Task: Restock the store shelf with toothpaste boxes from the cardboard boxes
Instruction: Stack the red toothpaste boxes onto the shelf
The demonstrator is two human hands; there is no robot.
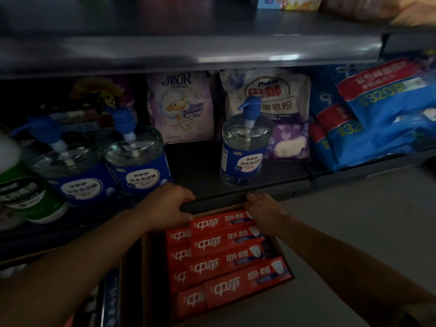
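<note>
Red rectangular toothpaste boxes (221, 253) lie stacked flat in an open brown cardboard box (286, 263) on the floor, just below the dark shelf edge (259, 187); left hand (168, 204) grips the far left end of the top box, fingers curled; right hand (265, 213) grips its right end; clear blue-labelled pump bottles (243, 149) stand on the shelf above; soap powder bags (181, 102) behind them.
</note>
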